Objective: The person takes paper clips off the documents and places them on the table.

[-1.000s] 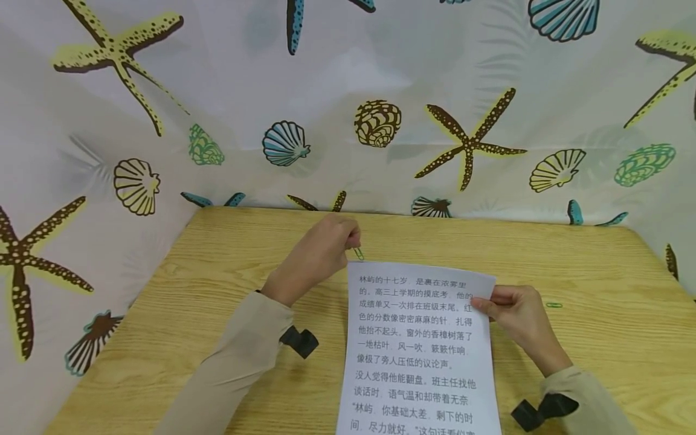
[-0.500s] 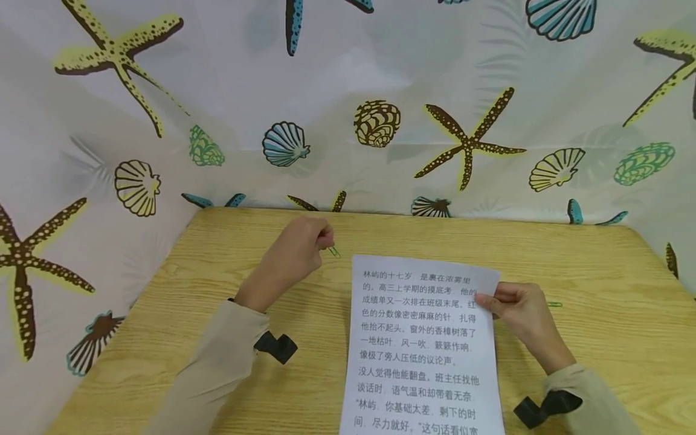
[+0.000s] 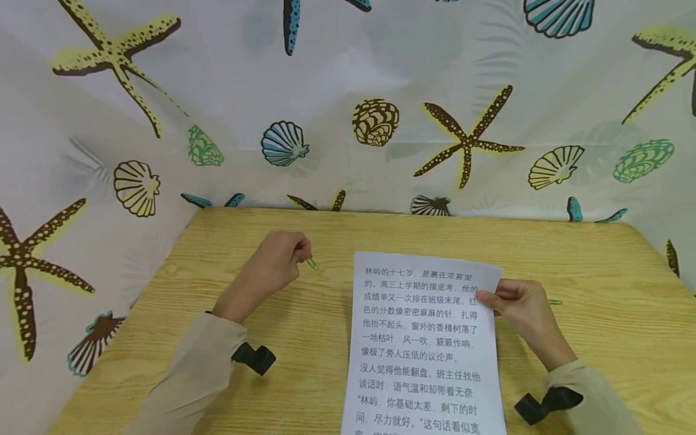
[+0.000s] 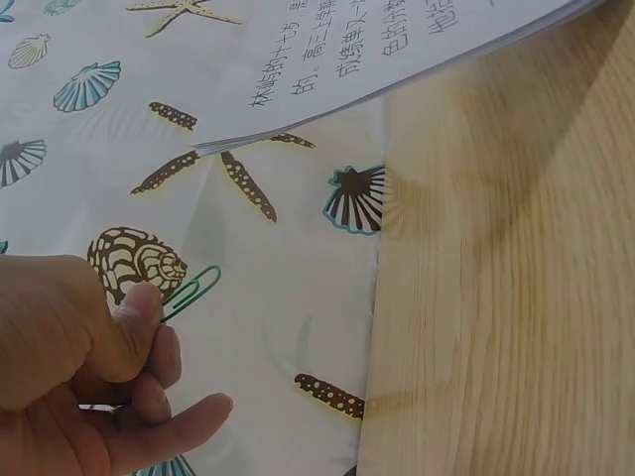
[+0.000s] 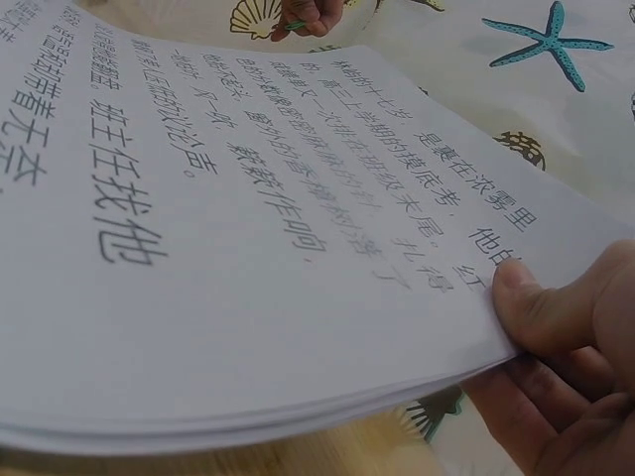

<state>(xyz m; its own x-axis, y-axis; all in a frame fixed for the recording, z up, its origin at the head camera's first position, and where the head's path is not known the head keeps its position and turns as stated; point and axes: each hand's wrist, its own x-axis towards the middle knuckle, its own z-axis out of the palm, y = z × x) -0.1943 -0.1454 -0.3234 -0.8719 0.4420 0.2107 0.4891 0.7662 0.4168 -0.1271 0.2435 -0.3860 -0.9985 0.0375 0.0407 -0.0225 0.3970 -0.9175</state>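
Note:
My left hand [image 3: 274, 263] pinches a green paper clip [image 3: 312, 263] between thumb and finger, above the table and left of the printed sheets. In the left wrist view, the looped end of the paper clip [image 4: 193, 294] sticks out past the thumb. A thin stack of printed paper sheets [image 3: 421, 350] is held by my right hand [image 3: 519, 311] at its upper right edge, thumb on top and fingers beneath. Several layered edges of the sheets [image 5: 248, 297] show in the right wrist view. The bottom of the stack runs out of the head view.
A second green paper clip [image 3: 554, 302] lies on the wooden table [image 3: 614, 338] just right of my right hand. A white cloth [image 3: 326, 72] printed with shells and starfish hangs behind the table and at both sides.
My left hand has moved left and slightly down, away from the sheets' top left corner, with the paper clip still pinched. The sheets and my right hand have shifted slightly right and up.

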